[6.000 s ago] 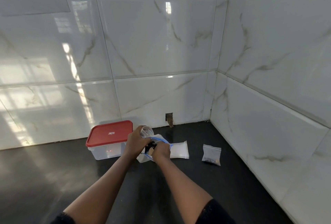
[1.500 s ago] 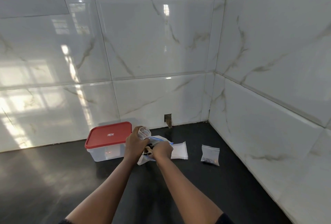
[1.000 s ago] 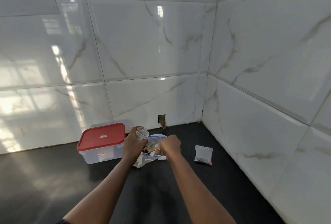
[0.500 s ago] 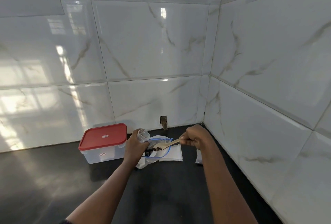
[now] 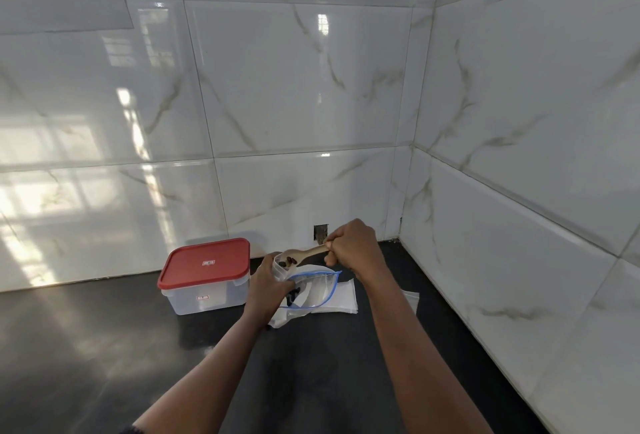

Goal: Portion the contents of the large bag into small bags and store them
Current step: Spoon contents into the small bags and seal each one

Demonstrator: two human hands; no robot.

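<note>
1. Wooden spoon [image 5: 304, 254], fisted in the right hand [image 5: 353, 245], carries dark pieces over the small bag [image 5: 278, 265].
2. Left hand [image 5: 268, 283] pinches that bag open.
3. Large bag [image 5: 313, 289] lies at the hand's 4 o'clock on the counter [image 5: 104, 347]; red-lidded container [image 5: 207, 276] at 9 o'clock.

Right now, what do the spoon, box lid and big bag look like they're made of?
Spoon: pale tan and matte, looks like wood, possibly bamboo.
Box lid: red with a soft sheen and a moulded rim, likely plastic.
Big bag: clear, crinkled film with a blue strip along the mouth, likely thin plastic.
</note>
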